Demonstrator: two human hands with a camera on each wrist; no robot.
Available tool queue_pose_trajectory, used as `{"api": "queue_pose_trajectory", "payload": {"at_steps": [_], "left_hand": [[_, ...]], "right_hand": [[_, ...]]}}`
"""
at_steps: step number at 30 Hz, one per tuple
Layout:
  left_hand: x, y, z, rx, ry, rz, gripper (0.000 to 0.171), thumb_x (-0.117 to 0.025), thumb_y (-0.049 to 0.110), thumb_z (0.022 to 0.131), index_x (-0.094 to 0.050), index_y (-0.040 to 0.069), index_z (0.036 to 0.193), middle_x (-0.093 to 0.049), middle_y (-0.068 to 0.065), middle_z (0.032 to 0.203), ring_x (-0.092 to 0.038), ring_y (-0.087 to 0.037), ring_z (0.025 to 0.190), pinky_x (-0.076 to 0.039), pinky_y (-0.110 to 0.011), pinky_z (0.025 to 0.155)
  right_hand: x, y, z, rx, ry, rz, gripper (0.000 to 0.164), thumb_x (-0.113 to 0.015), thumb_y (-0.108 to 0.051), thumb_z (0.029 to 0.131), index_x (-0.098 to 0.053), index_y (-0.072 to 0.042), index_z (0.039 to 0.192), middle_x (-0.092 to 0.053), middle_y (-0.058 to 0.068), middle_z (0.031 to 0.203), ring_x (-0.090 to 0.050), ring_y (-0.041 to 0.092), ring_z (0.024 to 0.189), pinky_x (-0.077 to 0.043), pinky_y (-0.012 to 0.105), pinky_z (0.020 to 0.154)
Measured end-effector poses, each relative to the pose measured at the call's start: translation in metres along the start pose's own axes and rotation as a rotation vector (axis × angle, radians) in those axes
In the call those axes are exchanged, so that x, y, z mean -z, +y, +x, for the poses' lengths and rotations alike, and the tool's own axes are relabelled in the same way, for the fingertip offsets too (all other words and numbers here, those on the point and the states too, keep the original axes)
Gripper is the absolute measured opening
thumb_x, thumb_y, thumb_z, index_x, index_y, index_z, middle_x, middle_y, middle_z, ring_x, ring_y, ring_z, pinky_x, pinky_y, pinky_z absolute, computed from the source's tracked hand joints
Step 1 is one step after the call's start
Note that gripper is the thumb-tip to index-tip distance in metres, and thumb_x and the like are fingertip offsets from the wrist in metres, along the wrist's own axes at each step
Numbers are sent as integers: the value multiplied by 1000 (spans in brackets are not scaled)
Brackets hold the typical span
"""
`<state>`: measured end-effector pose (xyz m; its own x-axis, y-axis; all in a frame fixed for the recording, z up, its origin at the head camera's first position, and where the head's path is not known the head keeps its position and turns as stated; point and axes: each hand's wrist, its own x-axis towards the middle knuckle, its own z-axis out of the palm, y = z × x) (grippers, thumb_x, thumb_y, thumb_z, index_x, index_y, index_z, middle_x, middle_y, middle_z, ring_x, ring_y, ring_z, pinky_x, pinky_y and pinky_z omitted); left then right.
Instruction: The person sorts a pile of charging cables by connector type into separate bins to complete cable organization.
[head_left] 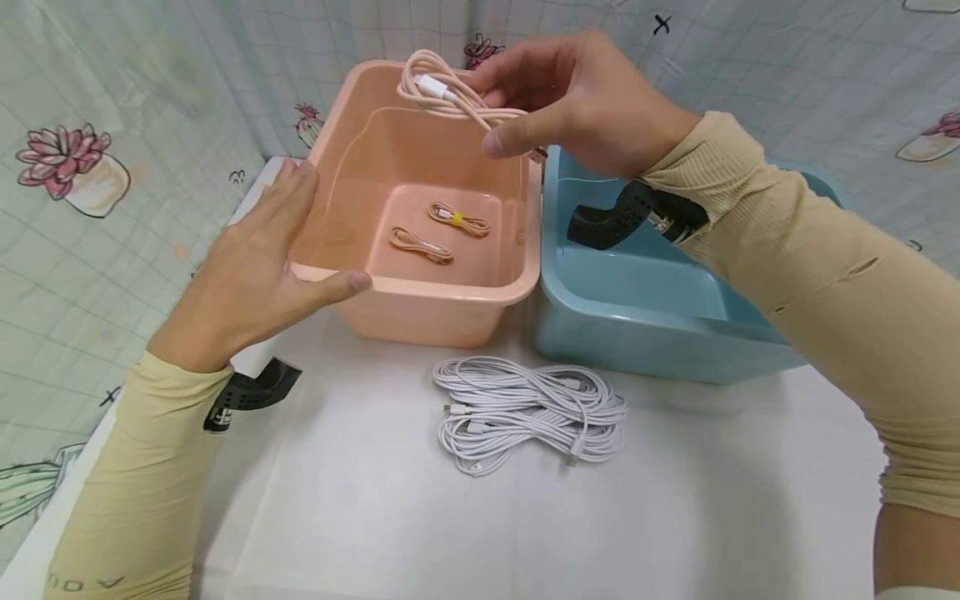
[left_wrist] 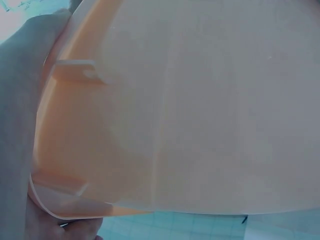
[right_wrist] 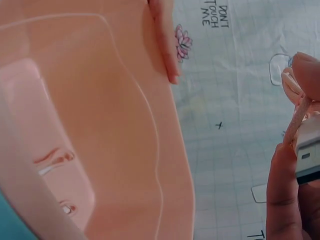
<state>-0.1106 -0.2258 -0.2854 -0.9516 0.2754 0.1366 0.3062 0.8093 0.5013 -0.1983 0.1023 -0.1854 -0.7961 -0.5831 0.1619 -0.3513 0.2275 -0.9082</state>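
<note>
My right hand [head_left: 585, 104] pinches a coiled pink charging cable [head_left: 468, 100] with a white connector, above the far right part of the pink bin [head_left: 427, 292]. In the right wrist view its fingertips hold the cable [right_wrist: 298, 120] near a white plug end. My left hand [head_left: 255, 258] rests on the bin's near left corner, thumb stretched along the front rim and fingers extended along the left side. On the bin's floor lie two small coiled pink cables, one [head_left: 457, 218] with a yellow tie and another [head_left: 422, 246] nearer the front.
A blue bin [head_left: 637, 333] stands right of the pink one, partly hidden by my right arm. In front of both bins, a pile of coiled white cables [head_left: 528, 412] lies on the white tabletop [head_left: 390, 517]. A patterned curtain [head_left: 202, 83] hangs behind and to the left.
</note>
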Motion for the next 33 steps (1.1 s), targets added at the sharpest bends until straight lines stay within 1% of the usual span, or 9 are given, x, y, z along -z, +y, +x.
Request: {"api": "queue_pose_trajectory", "payload": {"at_steps": [3,6,9,17,24,28,33], "left_hand": [[0,0,0,-1,10,-8,108,-72,63,86,-10,26,166,-10,8,174,-5,-18,165,-14,-68,129],[-1,1,0,-1,21,-15,108,-73,62,86,-12,26,166,-11,9,173,-5,-16,165,-15,-68,128],[-1,2,0,-1,28,-18,107,-73,62,86,-13,26,166,-12,8,173,-6,-15,165,-16,-68,128],[0,2,-2,-4,25,-15,108,-74,62,85,-13,25,166,-12,8,173,-5,-15,165,-16,-67,128],[0,2,-3,-12,26,-15,108,-74,62,85,-13,24,166,-13,7,173,-5,-16,165,-17,-66,129],[1,1,-3,-12,27,-7,109,-74,62,85,-13,24,166,-13,7,173,-5,-16,165,-16,-66,129],[3,0,-5,-5,29,-3,109,-75,62,85,-13,23,166,-13,8,173,-5,-16,165,-16,-66,129]], "right_hand": [[0,1,7,-6,16,-48,39,-80,1,82,-73,-6,120,-69,9,106,-61,26,94,-58,23,73],[-2,3,13,-11,23,-45,40,-82,1,81,-73,-6,119,-69,8,105,-60,25,94,-57,24,74],[-4,6,18,-14,25,-49,41,-83,-1,80,-73,-6,120,-69,7,105,-60,24,96,-58,24,80],[-10,16,36,-16,32,-72,41,-83,-4,80,-73,-6,120,-67,4,104,-58,23,97,-55,25,82],[-12,27,48,-78,39,-109,43,-85,-8,80,-73,-8,122,-67,1,105,-60,20,98,-56,25,86],[-14,34,53,-111,28,-146,43,-85,-8,82,-71,-8,123,-65,-1,104,-57,18,96,-54,24,84],[-17,39,59,-131,19,-151,39,-86,-8,81,-73,-9,118,-65,0,100,-56,16,92,-50,23,75]]}}
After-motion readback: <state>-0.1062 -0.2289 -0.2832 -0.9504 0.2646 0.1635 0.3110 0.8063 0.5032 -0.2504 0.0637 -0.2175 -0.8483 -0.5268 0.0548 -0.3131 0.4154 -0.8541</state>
